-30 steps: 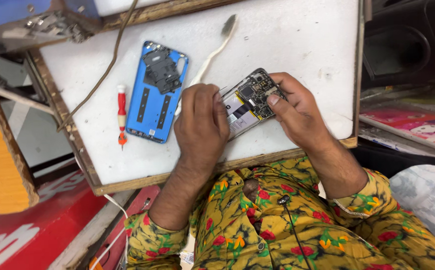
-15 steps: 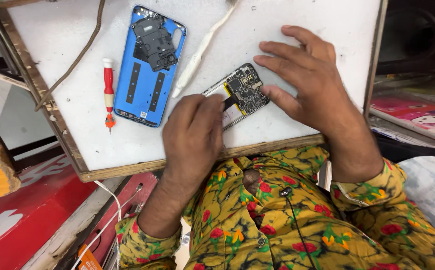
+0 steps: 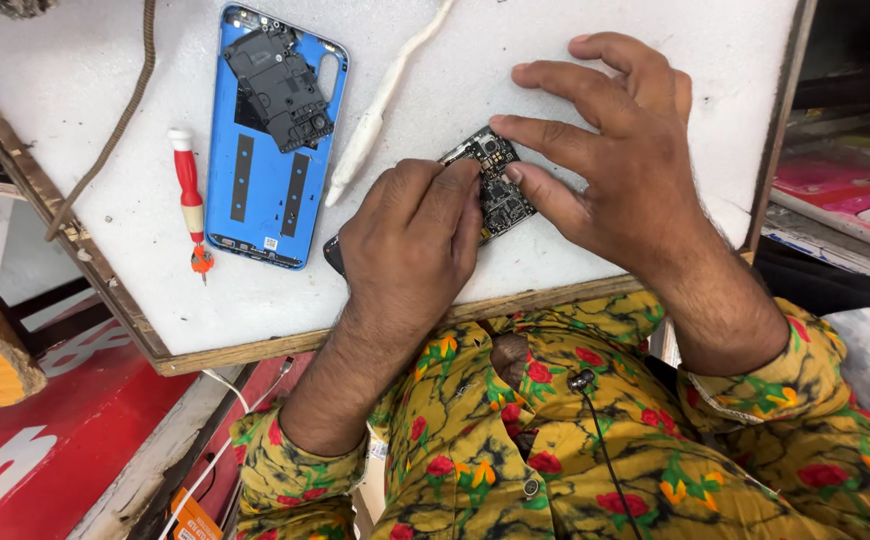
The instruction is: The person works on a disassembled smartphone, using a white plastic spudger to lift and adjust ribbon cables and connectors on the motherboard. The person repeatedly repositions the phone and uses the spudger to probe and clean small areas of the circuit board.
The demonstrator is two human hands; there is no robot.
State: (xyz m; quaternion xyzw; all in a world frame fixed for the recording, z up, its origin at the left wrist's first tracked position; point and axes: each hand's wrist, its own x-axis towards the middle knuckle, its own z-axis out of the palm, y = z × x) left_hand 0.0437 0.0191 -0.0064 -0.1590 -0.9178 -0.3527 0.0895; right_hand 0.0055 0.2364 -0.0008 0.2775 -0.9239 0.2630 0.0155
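One opened phone (image 3: 490, 180), its circuit board bare, lies face down near the middle of the white tabletop (image 3: 575, 40), mostly covered by the hands. The left hand (image 3: 410, 245) lies over its lower half, fingers together and pressing down on it; the right hand (image 3: 620, 150) hovers at 3 o'clock from it, fingers spread apart, with the fingertips (image 3: 508, 172) touching the board's edge and gripping nothing. At 9 o'clock from the phone lies one blue back cover (image 3: 265, 190), inside up like a shallow tray, with one black plastic plate (image 3: 280, 85) resting in its upper end. Between cover and phone runs one white brush handle (image 3: 375, 120). One red screwdriver (image 3: 190, 205) lies at 9 o'clock of the cover, near the tabletop's left wooden edge. The open room is at 12 o'clock, above the hands.
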